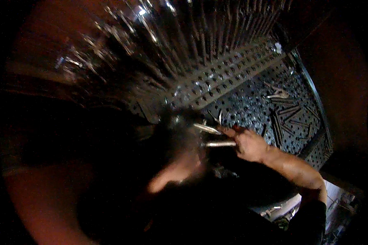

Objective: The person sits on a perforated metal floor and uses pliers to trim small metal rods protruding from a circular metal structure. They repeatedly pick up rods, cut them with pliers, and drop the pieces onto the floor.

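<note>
My right hand [251, 145] reaches in from the right, its fingers closed around the near ends of two pale metal bars [219, 144]. The bars spread slightly apart and could be handles of one tool; their far ends run into dark blur. Left of them is my left hand [176, 175], smeared by motion and half in shadow, so its fingers cannot be made out. A dark blurred shape [178, 126] lies just beyond it; its kind does not show.
Beyond my hands stands a dark perforated metal tray [249, 102] strewn with shiny bits. Several short rods [292, 122] and a plier-like tool [277, 93] lie on it. A rack with rows of holes [229, 67] and many upright thin metal rods [204, 36] runs along the back.
</note>
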### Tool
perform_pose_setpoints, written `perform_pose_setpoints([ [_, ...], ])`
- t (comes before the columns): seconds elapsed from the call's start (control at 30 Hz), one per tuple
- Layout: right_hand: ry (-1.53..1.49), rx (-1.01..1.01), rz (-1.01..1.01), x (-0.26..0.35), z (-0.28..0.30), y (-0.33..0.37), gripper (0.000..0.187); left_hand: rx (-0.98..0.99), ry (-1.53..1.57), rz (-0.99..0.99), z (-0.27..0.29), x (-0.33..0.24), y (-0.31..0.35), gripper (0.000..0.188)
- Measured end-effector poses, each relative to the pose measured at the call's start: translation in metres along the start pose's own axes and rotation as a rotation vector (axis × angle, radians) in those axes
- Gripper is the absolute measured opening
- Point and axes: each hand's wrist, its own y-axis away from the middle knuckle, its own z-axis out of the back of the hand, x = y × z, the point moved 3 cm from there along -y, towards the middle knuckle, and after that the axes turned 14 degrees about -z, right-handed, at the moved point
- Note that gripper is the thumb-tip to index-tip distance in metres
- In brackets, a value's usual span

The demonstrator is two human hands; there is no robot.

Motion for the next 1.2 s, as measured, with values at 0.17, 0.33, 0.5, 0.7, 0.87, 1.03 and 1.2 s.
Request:
perform_pose_setpoints([
  [0.17,0.291,-0.423,0.117,0.014,0.005,0.002,0.077,-0.003,0.383,0.05,-0.026,0.1,0.019,0.04],
  [0.33,-0.058,-0.298,0.27,-0.017,0.0,-0.011,0.078,-0.196,0.35,0.059,0.0,0.016,0.005,0.036],
  [0.5,-0.289,-0.401,0.313,-0.08,-0.032,-0.048,0.069,-0.121,0.671,0.044,0.0,0.063,0.019,0.044],
  [0.7,0.038,0.178,-0.374,-0.153,-0.177,-0.176,0.056,-0.512,0.737,0.15,0.008,-0.001,0.014,0.054],
  [0.87,-0.045,-0.389,-0.533,-0.225,-0.312,-0.236,0.051,-0.474,0.694,0.021,0.019,-0.045,0.002,0.054],
  [1.03,0.313,-0.458,0.065,-0.155,-0.25,-0.23,0.046,-0.626,0.621,-0.16,0.022,-0.073,0.012,0.043],
  [1.2,-0.708,-0.441,0.164,-0.033,-0.082,-0.184,0.023,-0.672,0.268,-0.413,0.036,-0.074,-0.026,0.06],
])
